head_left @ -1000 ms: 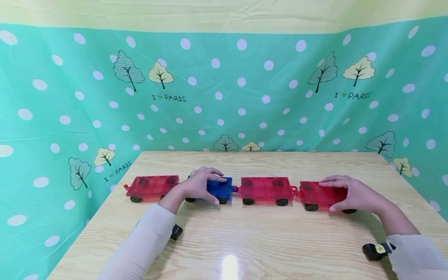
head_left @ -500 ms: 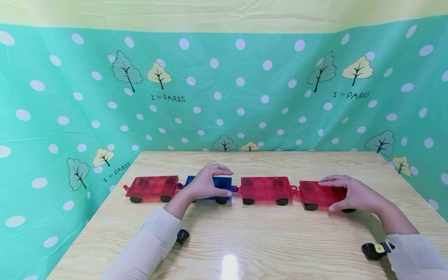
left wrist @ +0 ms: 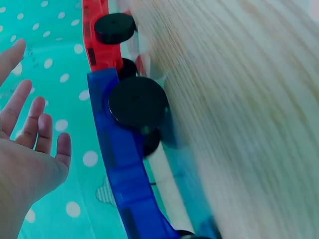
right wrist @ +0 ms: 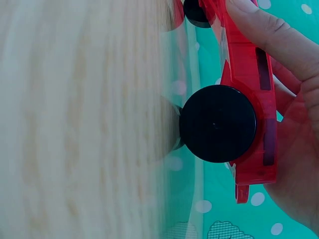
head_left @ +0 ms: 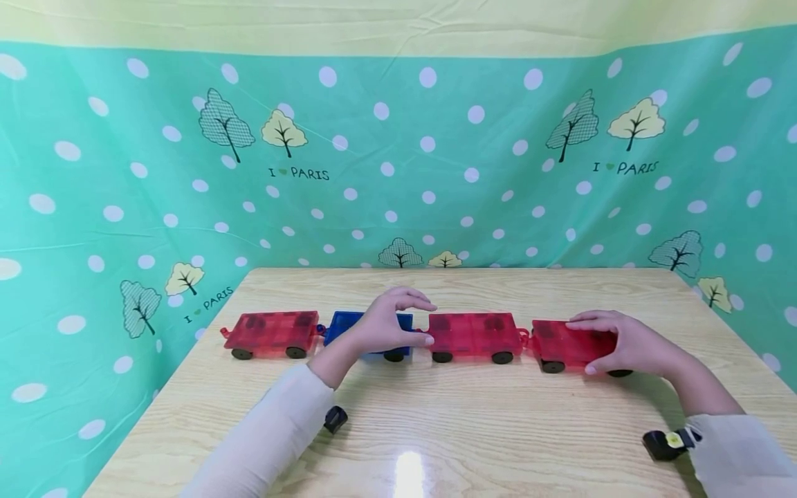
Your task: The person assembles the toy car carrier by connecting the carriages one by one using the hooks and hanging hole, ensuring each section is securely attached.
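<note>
Toy train cars on black wheels stand in a row, joined by small hooks. From the left come a red car, a blue car, another red car and a last red car. My left hand hovers over the right part of the blue car, its fingers spread apart and holding nothing. The left wrist view shows the hand off to the side of the blue car. My right hand grips the last red car's right end, thumb along its near side.
The train stands across the back half of a wooden table. A green polka-dot cloth hangs behind the table. Black wrist-worn devices sit at both wrists.
My left hand has come off the blue car and moved right along the train, toward the middle red car. My right hand stays on the last red car; the cars stay put.
</note>
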The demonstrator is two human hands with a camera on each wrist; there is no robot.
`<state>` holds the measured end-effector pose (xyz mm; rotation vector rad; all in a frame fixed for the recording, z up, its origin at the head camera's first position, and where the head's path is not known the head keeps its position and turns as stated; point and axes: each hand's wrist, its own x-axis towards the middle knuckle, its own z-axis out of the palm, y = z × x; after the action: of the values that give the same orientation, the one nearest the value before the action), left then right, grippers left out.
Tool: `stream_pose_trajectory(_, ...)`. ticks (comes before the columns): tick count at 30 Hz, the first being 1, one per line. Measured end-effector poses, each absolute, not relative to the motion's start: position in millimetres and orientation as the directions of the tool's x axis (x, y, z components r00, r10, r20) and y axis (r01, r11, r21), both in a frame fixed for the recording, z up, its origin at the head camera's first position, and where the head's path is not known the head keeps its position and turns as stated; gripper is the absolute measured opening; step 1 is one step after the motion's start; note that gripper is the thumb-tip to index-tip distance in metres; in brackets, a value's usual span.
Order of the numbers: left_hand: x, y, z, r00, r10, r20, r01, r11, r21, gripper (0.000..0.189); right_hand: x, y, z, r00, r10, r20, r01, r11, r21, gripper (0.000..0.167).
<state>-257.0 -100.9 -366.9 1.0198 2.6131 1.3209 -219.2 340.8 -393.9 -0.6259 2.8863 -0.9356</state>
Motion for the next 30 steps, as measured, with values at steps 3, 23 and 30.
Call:
stream_pose_trajectory(3, -256.3, -94.2, -365.2, -0.768, 0.596, 0.235, 0.542, 0.409, 0.734, 0.045, -219.6, 341.0, -394.8, -0.918, -0.389, 0.078, -0.360, 0.735, -0.574, 0.071)
stream_pose_trajectory(23, -254.2, -51.1, -369.5, -0.749, 0.644, 0.153, 0.513, 0.419, 0.750, 0.051, -221.7, 339.7, -394.3, -0.919, -0.389, 0.061, -0.352, 0.743, -0.569, 0.073)
stream_pose_trajectory(30, -262.6, -33.4, -371.1, -0.746, 0.657, 0.109, 0.525, 0.478, 0.705, 0.053, -221.0, 340.0, -393.2, -0.919, -0.389, 0.066, -0.353, 0.739, -0.574, 0.073)
